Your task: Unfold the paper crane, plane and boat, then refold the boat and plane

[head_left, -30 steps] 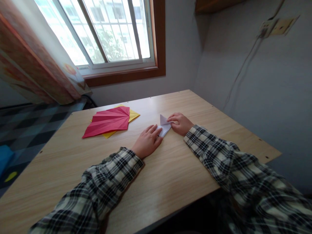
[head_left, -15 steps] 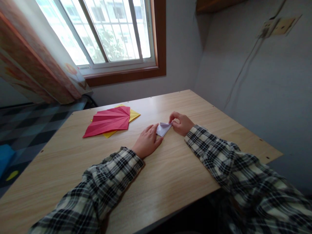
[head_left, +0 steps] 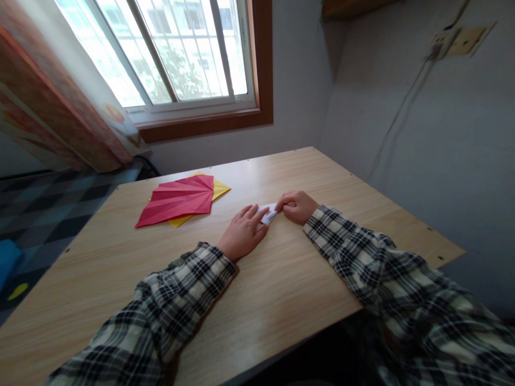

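A small folded piece of white paper (head_left: 270, 214) lies on the wooden table (head_left: 273, 300), between my two hands. My left hand (head_left: 242, 234) rests on its left side with fingers stretched out and lying flat, the fingertips covering part of it. At the right end of the paper, my right hand (head_left: 299, 207) has its fingers closed, thumb and forefinger at the corner. The flap on top is folded down, and its right tip is hidden by my right fingers.
To the left of my hands, a creased red paper (head_left: 181, 197) lies over a yellow paper (head_left: 221, 188). Beyond the table's far edge are a wall and a window (head_left: 193, 53). A cable hangs from a wall socket (head_left: 442, 44) on the right.
The raised flap of the white paper has been folded down. My right hand has come slightly lower and toward me, and my left forefinger now reaches further over the paper.
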Available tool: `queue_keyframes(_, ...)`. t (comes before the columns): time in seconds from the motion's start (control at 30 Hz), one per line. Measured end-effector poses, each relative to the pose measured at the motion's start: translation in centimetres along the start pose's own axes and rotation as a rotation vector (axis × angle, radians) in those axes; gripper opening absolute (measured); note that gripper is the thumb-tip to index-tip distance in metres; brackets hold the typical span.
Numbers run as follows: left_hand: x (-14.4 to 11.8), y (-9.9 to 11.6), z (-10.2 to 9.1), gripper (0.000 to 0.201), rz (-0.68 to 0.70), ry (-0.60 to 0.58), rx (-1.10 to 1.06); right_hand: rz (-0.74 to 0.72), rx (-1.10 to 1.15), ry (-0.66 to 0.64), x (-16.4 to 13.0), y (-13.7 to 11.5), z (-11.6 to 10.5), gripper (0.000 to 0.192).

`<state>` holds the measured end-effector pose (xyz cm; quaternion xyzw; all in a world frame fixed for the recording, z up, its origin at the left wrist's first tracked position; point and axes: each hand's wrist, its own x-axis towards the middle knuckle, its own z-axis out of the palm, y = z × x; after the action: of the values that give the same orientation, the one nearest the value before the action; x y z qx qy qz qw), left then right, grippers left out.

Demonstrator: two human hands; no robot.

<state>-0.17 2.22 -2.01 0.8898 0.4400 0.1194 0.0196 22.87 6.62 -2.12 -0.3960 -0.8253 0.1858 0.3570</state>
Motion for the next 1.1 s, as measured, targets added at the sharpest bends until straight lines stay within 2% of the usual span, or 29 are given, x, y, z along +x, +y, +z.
queue_keyframes(0.5, 0.05, 0.19, -0.12, 0.046, 0.035, 0.012, 0.036, -0.022, 0.003, -0.057, -0.01, 0.06, -0.21, 0.032)
queue_keyframes(0.73, 0.12, 0.17, -0.13, 0.045, 0.050, 0.022, 0.046, 0.000, -0.019, -0.025, -0.07, 0.41, 0.02, 0.033)
queue_keyframes(1.1, -0.03, 0.26, -0.37, 0.045, 0.065, 0.025, 0.090, -0.032, -0.095, -0.143, 0.22, 0.58, 0.07, 0.039)
